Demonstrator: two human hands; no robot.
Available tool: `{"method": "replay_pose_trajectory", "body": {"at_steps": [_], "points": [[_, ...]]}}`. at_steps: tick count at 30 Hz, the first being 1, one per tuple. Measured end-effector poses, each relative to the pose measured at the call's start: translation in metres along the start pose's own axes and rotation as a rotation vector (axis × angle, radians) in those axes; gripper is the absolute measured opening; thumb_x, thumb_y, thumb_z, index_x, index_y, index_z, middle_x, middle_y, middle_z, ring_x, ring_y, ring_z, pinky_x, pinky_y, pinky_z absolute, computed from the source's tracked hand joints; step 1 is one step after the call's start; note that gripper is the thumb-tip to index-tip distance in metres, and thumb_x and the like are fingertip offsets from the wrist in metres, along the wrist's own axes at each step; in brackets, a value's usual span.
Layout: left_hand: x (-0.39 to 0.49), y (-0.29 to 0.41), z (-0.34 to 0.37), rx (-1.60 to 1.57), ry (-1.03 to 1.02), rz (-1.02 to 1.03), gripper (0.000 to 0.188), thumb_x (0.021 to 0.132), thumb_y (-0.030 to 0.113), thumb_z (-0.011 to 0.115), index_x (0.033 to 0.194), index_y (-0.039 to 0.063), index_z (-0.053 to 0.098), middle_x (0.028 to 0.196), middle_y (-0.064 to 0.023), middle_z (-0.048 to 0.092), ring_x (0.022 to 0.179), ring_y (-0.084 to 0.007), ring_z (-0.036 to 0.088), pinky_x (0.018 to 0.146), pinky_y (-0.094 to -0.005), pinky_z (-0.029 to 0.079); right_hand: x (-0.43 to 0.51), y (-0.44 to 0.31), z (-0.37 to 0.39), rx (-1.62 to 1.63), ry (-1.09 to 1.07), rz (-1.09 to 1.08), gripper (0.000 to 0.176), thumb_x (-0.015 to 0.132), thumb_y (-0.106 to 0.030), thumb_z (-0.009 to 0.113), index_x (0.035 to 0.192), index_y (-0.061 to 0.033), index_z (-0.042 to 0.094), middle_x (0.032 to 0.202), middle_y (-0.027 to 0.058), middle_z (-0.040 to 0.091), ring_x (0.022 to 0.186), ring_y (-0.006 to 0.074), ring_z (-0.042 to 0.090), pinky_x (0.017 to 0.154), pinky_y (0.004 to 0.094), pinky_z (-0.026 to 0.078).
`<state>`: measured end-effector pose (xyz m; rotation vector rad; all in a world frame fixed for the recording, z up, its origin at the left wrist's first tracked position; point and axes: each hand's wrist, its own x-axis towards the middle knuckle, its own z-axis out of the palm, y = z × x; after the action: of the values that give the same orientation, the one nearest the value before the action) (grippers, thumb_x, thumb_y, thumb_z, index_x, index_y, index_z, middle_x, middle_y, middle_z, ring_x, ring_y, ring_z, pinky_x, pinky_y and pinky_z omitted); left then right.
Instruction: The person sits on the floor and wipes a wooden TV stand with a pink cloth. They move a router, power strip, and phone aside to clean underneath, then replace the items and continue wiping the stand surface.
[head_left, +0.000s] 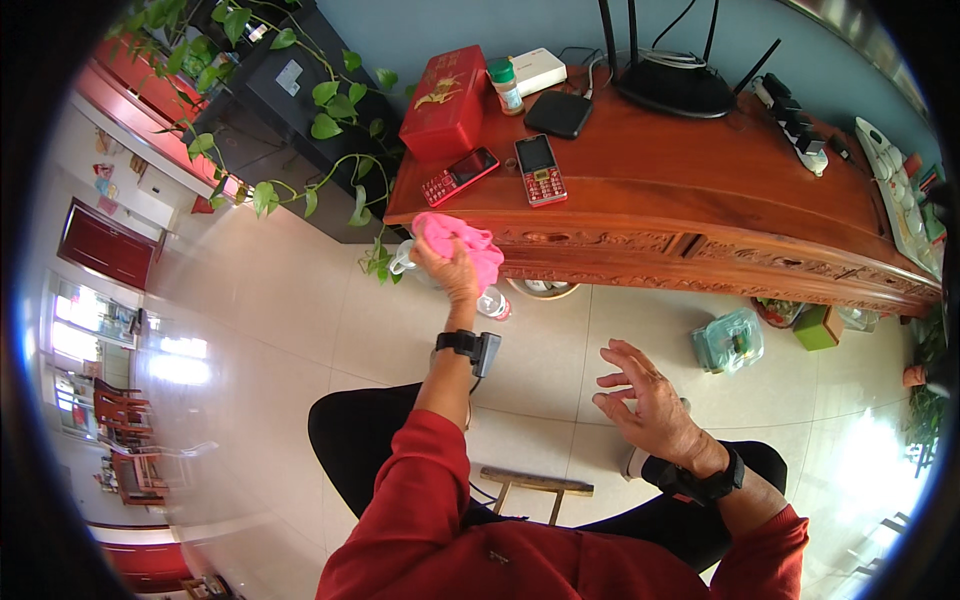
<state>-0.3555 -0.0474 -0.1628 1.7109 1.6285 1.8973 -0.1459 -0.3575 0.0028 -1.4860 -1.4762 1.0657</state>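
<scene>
My left hand (448, 268) grips a bunched pink cloth (465, 238) against the carved front edge of a reddish wooden cabinet (675, 165), near its left corner. Over my right knee, my right hand (637, 397) is raised with its fingers apart and nothing in it. On the cabinet top, just above the cloth, lie a red keypad phone (460, 177) and a second red and black keypad phone (541, 171). Behind them are a red box (445, 101), a green-capped jar (505, 86) and a flat black box (559, 114).
A black router (675, 86) and a power strip (796, 131) with plugs stand farther right. Vine leaves (326, 101) hang at the left. On the floor are a plastic bottle (494, 303), a bagged green container (726, 341) and a wooden stool (536, 481).
</scene>
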Motion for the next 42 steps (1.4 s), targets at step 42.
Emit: {"method": "replay_pose_trajectory", "body": {"at_steps": [42], "points": [[-0.187,0.073,0.09,0.091,-0.321,-0.329,0.043,0.069,0.0,0.068,0.106,0.0,0.048,0.128,-0.0278,0.042,0.12,-0.0451,0.043,0.102,-0.051,0.037,-0.013,-0.006,-0.009,-0.025,0.006,-0.038,0.057,0.088,-0.013,0.068,0.135,0.0027,0.039,0.14,0.0274,0.037,0.101,0.0336,0.065,0.087,0.041,0.054]]}}
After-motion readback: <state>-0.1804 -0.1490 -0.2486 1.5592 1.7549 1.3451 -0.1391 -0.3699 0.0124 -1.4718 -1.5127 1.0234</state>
